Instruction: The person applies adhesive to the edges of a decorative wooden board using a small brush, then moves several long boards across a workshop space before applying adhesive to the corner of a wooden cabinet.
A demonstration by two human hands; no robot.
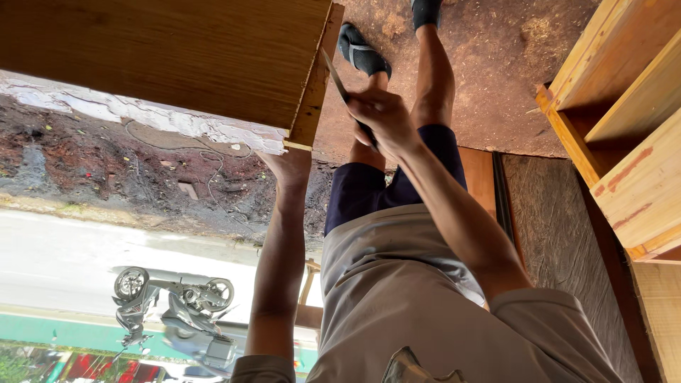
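Grey shirt [425,312] close up, arms reaching to a wooden board [177,57]
Left hand [287,164] flat and open, pressed against the board's lower corner; right hand [383,117] closed around a thin flat blade [335,74], its tip just beside the board's pale raw edge. Board smooth, brown-grained; floor [496,64] dusty with sawdust; pale plank frames [624,120] on the right

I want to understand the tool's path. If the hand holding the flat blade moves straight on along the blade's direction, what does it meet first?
Probably the edge of the wooden panel. The right hand holds the flat blade, whose tip points up along that edge and seems to touch it already, though depth is unclear. The left hand supports the panel's corner.
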